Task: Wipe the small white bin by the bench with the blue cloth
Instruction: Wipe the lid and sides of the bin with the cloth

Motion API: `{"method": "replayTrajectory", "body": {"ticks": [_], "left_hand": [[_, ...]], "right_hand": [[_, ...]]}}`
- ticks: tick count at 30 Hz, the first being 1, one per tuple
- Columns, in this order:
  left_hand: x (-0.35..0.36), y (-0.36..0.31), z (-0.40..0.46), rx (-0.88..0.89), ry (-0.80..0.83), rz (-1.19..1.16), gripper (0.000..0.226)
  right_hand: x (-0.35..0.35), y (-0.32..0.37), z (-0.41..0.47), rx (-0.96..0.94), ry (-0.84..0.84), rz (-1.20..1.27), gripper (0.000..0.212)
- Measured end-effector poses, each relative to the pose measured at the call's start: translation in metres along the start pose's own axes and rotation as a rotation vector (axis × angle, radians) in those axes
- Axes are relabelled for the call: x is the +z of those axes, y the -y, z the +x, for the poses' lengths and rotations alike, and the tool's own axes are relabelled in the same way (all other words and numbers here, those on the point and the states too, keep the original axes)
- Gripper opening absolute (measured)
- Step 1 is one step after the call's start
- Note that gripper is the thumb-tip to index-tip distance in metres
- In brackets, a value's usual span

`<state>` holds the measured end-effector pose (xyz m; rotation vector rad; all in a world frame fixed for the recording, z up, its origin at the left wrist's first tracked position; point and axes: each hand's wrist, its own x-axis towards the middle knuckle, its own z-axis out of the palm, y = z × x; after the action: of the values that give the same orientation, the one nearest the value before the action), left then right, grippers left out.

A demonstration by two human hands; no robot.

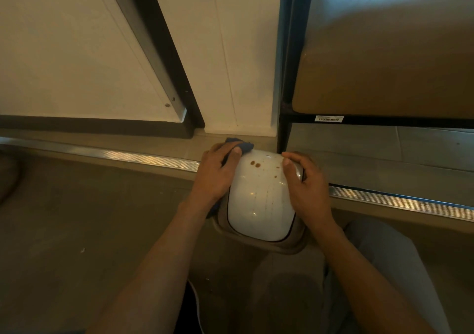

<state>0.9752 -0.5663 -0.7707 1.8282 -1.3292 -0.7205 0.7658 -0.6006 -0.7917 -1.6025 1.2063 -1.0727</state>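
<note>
Small white glossy plastic bin (259,195): on floor beside black-framed bench (289,118); brown spots on top uncleaned. Crumpled blue cloth (242,145): gripped by left hand (218,172) against bin's far-left edge. Right hand (305,185): fingers curled, steadying bin's right side. Status: wiping barely begun.
</note>
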Motion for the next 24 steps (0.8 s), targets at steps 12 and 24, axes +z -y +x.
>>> {"method": "replayTrajectory", "body": {"ticks": [12,24], "left_hand": [[0.008,0.003,-0.028,0.070,-0.116,-0.071,0.034],[0.004,0.010,-0.043,0.207,-0.118,0.067,0.032]], "right_hand": [[0.003,-0.001,0.001,-0.009,-0.011,0.007,0.024],[0.002,-0.002,0.001,0.002,-0.002,0.013,0.025]]}}
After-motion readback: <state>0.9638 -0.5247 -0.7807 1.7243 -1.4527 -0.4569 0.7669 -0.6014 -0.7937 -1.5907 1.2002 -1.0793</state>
